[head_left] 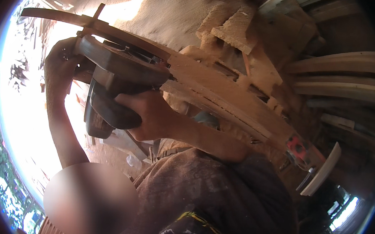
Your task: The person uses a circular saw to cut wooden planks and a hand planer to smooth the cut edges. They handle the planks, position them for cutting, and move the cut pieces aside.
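Note:
A dark, dusty handheld power tool (121,64) with a boxy housing lies over a narrow wooden strip (55,15) at the upper left. My right hand (148,114) is closed round its rear handle. At the tool's front end, my left hand (63,60) is curled against it, some fingers hidden behind the body. The strip runs on towards a long wooden beam (219,93) that slants down to the right. A short wooden crosspiece (99,15) sticks up by the tool's front. The tool's working side is mostly hidden.
Sawdust (172,20) covers the ground beyond the beam. Rough wood offcuts (237,29) are piled at the back, and long curved boards (339,66) lie at the right. A red and black object (297,148) and a pale curved wooden piece (323,170) are at the beam's right end.

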The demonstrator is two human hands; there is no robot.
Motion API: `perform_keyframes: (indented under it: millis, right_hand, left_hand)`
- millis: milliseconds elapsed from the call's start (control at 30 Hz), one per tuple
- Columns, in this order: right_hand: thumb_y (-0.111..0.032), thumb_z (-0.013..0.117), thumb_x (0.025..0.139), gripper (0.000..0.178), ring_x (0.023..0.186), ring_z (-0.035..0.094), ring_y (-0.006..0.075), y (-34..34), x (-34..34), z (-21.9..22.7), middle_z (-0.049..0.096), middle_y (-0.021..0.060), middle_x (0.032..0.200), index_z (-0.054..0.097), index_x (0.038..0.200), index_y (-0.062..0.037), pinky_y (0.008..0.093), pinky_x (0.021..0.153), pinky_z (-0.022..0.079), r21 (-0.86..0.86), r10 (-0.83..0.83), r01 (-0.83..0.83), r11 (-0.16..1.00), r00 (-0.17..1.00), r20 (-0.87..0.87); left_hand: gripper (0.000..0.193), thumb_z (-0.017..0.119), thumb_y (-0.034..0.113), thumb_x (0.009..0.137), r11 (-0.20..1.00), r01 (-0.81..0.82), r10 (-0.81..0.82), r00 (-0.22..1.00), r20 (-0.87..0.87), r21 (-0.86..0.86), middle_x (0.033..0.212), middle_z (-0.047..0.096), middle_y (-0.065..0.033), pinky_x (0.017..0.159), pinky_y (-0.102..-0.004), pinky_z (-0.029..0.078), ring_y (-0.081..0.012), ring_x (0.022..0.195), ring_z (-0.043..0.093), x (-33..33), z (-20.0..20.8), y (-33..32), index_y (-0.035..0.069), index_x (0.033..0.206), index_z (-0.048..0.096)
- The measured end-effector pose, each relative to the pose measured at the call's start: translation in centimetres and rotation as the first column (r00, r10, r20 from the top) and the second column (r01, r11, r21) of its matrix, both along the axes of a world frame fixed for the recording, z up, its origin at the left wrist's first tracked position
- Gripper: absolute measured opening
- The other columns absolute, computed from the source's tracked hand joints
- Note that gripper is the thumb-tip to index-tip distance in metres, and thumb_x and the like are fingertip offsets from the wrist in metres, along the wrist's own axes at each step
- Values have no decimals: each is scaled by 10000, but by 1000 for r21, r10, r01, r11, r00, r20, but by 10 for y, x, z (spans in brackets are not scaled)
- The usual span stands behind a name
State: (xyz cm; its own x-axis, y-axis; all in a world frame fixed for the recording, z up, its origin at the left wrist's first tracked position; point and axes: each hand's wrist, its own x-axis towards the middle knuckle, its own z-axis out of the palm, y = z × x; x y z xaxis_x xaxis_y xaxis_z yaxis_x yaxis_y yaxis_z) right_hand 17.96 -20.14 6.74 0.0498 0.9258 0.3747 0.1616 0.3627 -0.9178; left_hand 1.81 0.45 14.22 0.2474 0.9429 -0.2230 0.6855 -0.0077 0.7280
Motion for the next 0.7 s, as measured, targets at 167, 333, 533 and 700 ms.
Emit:
perform_keyframes:
  millis: [167, 333, 533, 700]
  right_hand:
    - [-67, 792, 777, 236, 801, 758, 386, -40, 44, 30, 739, 174, 835, 697, 992, -43, 460, 719, 592, -102, -34, 28, 994, 998, -56]
    - [-133, 818, 863, 210, 802, 776, 299, -95, 118, 56, 743, 156, 834, 712, 1003, -18, 413, 727, 581, -271, -115, 61, 961, 975, -189]
    - [-137, 838, 910, 269, 839, 685, 121, -174, 179, 58, 753, 88, 924, 726, 1113, -1, 317, 774, 551, -341, -341, 288, 895, 934, -104]
    - [-148, 832, 920, 329, 942, 711, 135, -238, 218, 51, 773, 105, 1004, 721, 1187, 8, 307, 861, 558, -345, -542, 492, 800, 838, -62]
  left_hand:
    - [562, 676, -57, 936, 996, 85, -83, 990, 110, -10, 1205, 704, -167, 754, -334, 668, -232, 972, 762, 29, -1, -25, 11, 1474, 527]
    - [623, 678, 49, 1001, 967, 252, -231, 925, 300, -33, 1429, 629, -146, 1065, -394, 549, -268, 1283, 649, 79, 8, -71, 50, 1578, 444]
    - [932, 905, -5, 770, 759, 567, -547, 822, -160, 319, 1507, 610, -158, 1173, -451, 467, -322, 1441, 548, 49, -116, -98, 105, 1582, 462]
    - [779, 879, 167, 759, 364, 876, -629, 482, -610, 317, 1513, 550, -127, 1225, -573, 301, -310, 1462, 489, 108, -187, -184, 99, 1462, 551]
